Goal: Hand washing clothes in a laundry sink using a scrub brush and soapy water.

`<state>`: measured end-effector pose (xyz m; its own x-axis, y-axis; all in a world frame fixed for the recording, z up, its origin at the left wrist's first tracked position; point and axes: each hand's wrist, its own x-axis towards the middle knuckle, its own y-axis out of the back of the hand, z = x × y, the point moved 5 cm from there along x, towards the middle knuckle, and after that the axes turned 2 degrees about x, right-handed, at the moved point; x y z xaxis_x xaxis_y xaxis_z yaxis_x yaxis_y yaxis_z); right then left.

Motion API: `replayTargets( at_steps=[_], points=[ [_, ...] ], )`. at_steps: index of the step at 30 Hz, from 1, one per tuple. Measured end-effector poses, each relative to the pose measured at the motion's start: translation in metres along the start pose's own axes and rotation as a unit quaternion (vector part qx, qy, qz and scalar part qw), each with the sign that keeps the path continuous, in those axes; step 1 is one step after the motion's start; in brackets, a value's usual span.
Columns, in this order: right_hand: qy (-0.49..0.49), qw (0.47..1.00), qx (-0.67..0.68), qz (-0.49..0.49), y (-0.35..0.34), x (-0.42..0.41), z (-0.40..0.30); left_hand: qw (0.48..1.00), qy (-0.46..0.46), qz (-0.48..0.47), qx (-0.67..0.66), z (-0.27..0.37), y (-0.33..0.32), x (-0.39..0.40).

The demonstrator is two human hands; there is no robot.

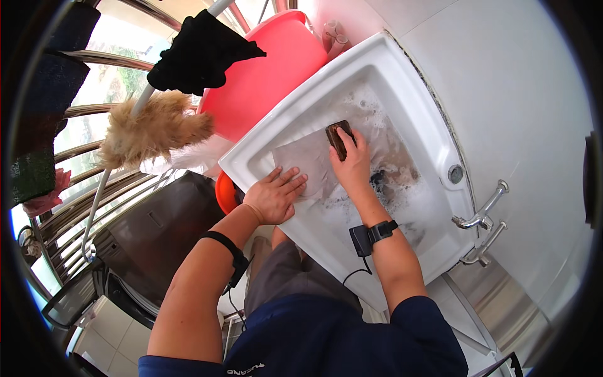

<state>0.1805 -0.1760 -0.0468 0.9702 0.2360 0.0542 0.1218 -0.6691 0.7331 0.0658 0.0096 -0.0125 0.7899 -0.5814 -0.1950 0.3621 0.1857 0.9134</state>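
My right hand (352, 160) grips a dark brown scrubbing brush (335, 129), its bristle side against a wet light-grey cloth (304, 153). That cloth lies spread over the sloped left side of a white ceramic laundry sink (400, 61). My left hand (275, 195) rests flat on the cloth's near edge at the sink rim, fingers apart. Soapy water (362, 101) fills the basin, with more submerged fabric in it. A dark item (379, 181) shows through the suds beside my right wrist, too covered to name.
Two metal taps (480, 219) project from the right wall. A large pink basin (278, 70) stands behind the sink. At left hang a black cloth (202, 54) and a fluffy tan duster (155, 129), above a dark washing machine lid (160, 226). An orange tub (226, 193) sits below.
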Motion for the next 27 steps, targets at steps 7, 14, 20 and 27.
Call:
replayTargets(
  at_steps=[7,14,20,27],
  points=[
    [0.105,0.99,0.02,-0.09,0.003,-0.015,-0.059,1.0,-0.01,0.001,-0.003,-0.002,0.005,0.001],
    [0.092,0.988,0.003,-0.122,-0.027,0.027,-0.049,0.998,-0.03,0.049,-0.015,-0.002,-0.006,-0.003],
    [0.156,0.971,-0.022,-0.179,-0.032,-0.005,-0.071,0.981,0.02,-0.187,-0.053,-0.002,-0.015,-0.003],
    [-0.02,0.996,-0.031,0.078,0.012,0.029,0.018,0.999,0.003,0.007,-0.035,-0.007,-0.004,-0.006]
  ],
)
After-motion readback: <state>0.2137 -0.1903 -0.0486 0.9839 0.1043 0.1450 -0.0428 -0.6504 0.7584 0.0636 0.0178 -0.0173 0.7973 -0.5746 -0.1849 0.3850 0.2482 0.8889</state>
